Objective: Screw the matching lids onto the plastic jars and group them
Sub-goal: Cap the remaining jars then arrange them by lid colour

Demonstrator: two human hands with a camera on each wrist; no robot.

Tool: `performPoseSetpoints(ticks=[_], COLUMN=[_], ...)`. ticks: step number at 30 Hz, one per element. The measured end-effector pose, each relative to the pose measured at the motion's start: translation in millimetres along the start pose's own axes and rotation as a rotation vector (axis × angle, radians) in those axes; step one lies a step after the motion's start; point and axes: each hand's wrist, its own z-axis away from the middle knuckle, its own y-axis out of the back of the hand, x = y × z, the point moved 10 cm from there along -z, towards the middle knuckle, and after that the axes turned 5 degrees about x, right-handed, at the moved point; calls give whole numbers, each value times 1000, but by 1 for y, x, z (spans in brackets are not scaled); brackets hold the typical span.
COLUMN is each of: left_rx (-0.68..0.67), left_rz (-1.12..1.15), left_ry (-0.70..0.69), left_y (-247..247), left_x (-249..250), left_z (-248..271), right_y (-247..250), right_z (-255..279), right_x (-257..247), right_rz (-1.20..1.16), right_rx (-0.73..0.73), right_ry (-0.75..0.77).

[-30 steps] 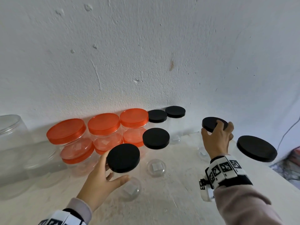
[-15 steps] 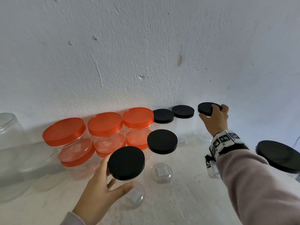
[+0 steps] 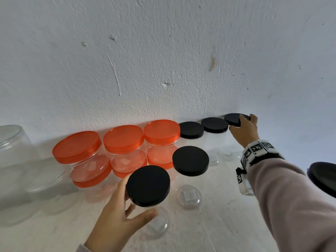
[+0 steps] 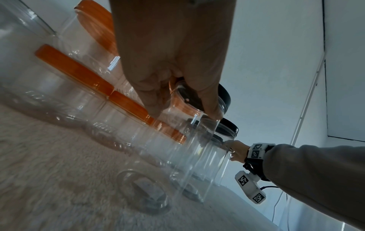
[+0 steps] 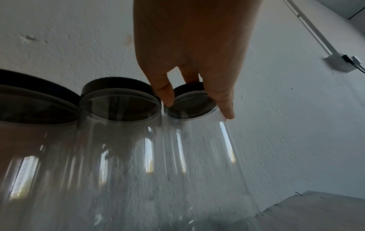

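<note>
— What is the right hand (image 3: 244, 132) doing?

— Its grip is clenched around the black lid (image 3: 233, 119) of a clear jar (image 5: 201, 140) at the far right of the back row, right by the wall (image 3: 163, 51). In the right wrist view the fingers (image 5: 165, 92) curl down over the lid's rim, thumb side and finger side pinching it between them.

— And the left hand (image 3: 116, 215)?

— Its grip is half open, cupped round the nearest black-lidded jar (image 3: 148, 185), thumb in front and fingers behind on the clear wall just under the lid.

— What stands around them?

— Next to the right hand's jar, two more black-lidded jars (image 3: 214, 125) touch side by side along the wall. Left of those, three orange-lidded jars (image 3: 124, 139) stand in a row. Another black-lidded jar (image 3: 190, 160) stands between the two hands. A large clear jar without a lid (image 3: 12, 148) stands at the far left, and one more black lid (image 3: 323, 176) shows at the right edge. All stand on the pale worktop (image 3: 209, 230).
</note>
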Motion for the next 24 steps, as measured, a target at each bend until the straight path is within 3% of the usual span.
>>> performPoseSetpoints(ticks=[6, 9, 12, 14, 16, 21, 24], left_rx=[-2, -10, -13, -16, -17, -22, -15], left_rz=[19, 23, 25, 28, 28, 22, -6], left_ry=[-14, -19, -13, 3, 5, 24, 47], left_y=[-1, -2, -3, -4, -4, -5, -4], left_x=[1, 4, 6, 7, 7, 9, 10], left_z=[2, 3, 3, 4, 5, 7, 5], right_y=[8, 26, 50, 54, 41, -16, -22], right_z=[4, 16, 41, 68, 98, 171, 190], right_x=[-6, -15, -46, -71, -90, -101, -101], right_rz=[-46, -55, -161, -212, -223, -82, -115], right_rx=[-66, 7, 151, 168, 74, -399, -442], right_ry=[1, 2, 125, 218, 288, 313, 337])
